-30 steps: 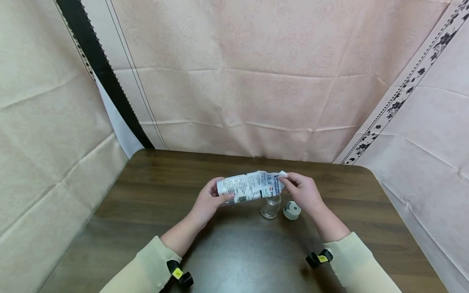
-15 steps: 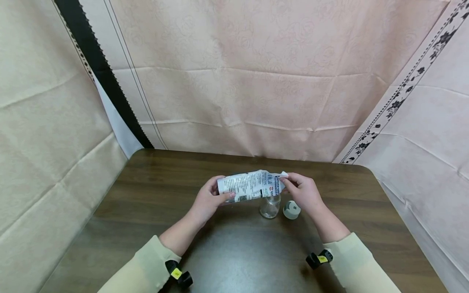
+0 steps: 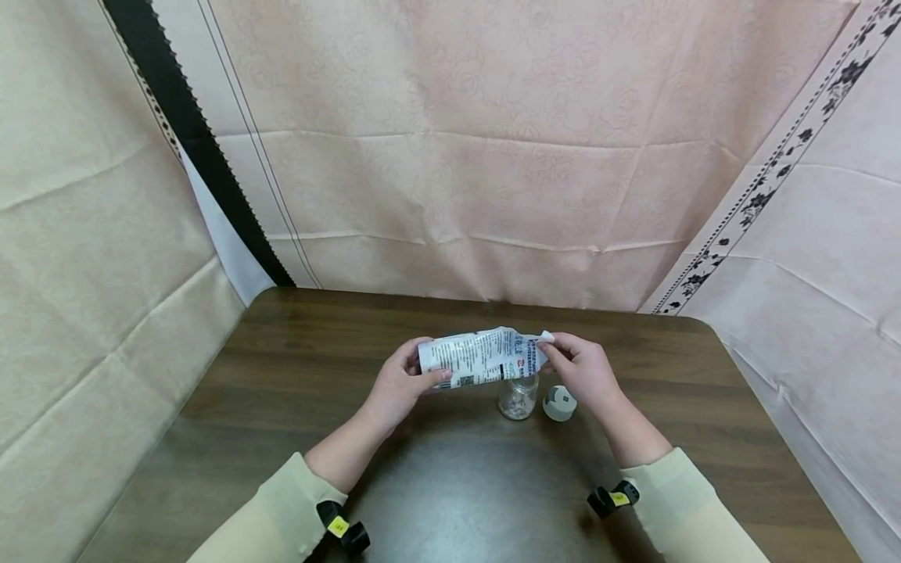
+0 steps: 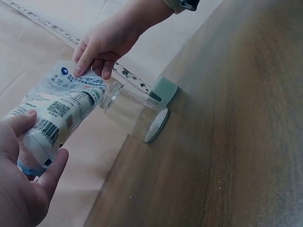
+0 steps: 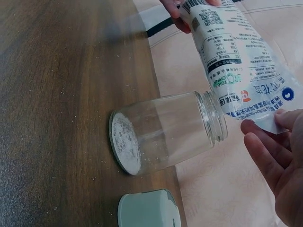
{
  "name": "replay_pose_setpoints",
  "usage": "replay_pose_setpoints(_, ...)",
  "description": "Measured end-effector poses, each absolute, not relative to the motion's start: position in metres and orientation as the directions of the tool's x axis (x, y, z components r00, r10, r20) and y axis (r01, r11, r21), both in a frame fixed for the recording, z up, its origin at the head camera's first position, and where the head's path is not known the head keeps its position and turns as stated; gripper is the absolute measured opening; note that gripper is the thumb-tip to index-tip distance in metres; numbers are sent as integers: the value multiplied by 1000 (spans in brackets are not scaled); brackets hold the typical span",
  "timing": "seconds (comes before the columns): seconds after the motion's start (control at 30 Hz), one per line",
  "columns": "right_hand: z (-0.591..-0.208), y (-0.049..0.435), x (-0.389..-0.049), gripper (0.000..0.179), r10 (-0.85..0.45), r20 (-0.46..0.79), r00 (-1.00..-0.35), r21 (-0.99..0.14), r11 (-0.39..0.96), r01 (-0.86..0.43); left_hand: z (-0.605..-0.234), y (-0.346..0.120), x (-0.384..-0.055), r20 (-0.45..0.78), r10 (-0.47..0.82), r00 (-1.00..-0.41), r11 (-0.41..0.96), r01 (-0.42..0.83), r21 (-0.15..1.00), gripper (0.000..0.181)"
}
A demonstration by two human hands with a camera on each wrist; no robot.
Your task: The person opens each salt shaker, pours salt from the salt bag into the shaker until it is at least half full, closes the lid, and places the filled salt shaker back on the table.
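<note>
A printed white salt bag [image 3: 479,356] is held tilted on its side by both hands. My left hand [image 3: 403,385] grips its left, bulging end. At the other end, my right hand [image 3: 579,367] pinches a corner of the plastic between thumb and fingers. The bag's mouth lies right over the threaded neck of an upright glass jar [image 5: 165,127]. White salt [image 5: 125,142] covers the jar's bottom in a thin layer. Beside the jar, toward the right hand, stands a pale green cap [image 3: 560,403].
Everything stands on a dark wooden table [image 3: 450,485] with rounded far corners. Small white grains are scattered on its surface near the jar. Cloth hangings [image 3: 450,156] surround the table at the back and sides. A strapped camera is on each wrist.
White salt has appeared in the jar, which looked clear a second ago. The bag and left hand have shifted very slightly right; the right hand has barely moved.
</note>
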State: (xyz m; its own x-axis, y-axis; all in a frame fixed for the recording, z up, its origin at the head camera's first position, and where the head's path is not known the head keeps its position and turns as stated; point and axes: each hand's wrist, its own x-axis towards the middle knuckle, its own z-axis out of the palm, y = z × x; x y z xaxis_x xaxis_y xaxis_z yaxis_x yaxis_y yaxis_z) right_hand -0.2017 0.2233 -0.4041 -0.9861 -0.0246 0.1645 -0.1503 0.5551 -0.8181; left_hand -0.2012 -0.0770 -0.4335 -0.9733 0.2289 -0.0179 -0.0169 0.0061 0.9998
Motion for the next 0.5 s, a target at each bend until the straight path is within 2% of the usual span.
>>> replay_pose_setpoints(0.2,-406,224,-201,18,-21,165,-986,-812,564,-148,-431,-77,-201,-23,219,-975,29,-17,999,60)
replay_pose_setpoints(0.5,-406,225,-201,19,-18,153,-988,-816,561,-137,-429,-76,-200,-7,213,-977,45,3,999,57)
